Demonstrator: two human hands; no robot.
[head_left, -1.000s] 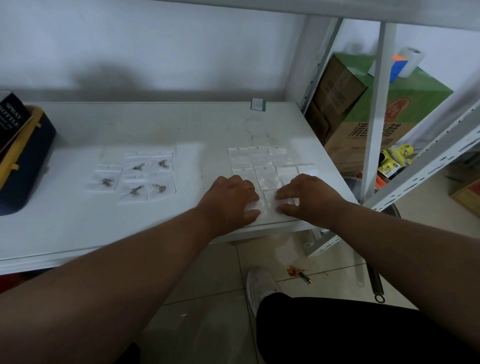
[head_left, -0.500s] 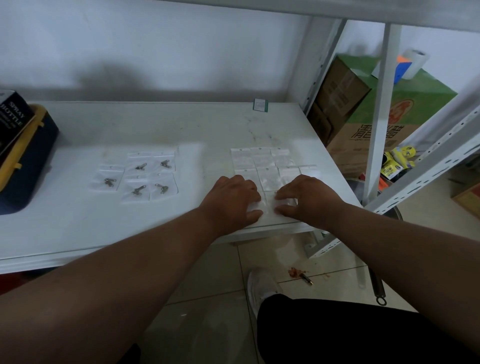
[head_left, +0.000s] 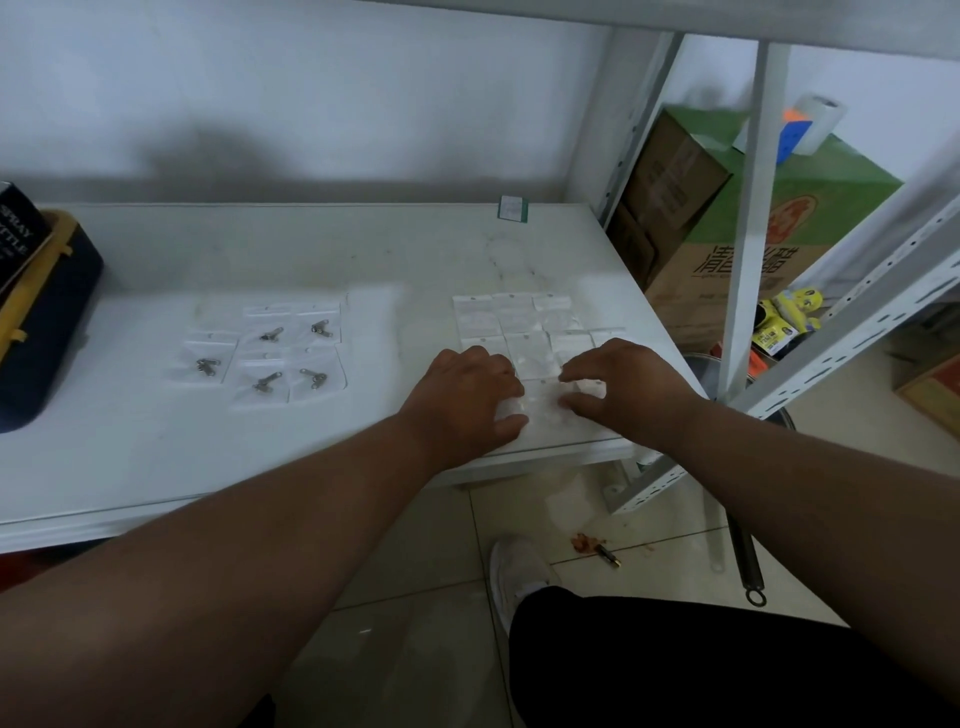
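Note:
Several empty clear plastic bags lie in a grid on the right part of the white table. My left hand and my right hand sit close together over the nearest bags by the table's front edge. Between them lies one small bag. My left thumb and curled fingers pinch its left side. My right thumb and forefinger pinch at its right side, where a neighbouring bag overlaps. Several filled bags with small metal parts lie in a group at the table's middle left.
A dark blue and yellow case with a black box on it stands at the table's left end. White shelf uprights rise to the right, with cardboard boxes behind them. A small green-edged card lies at the back. My shoe is on the tiled floor.
Both hands stay over the same bags. My right fingers have drawn back and curled a little, showing more of the bag between forefinger and thumb.

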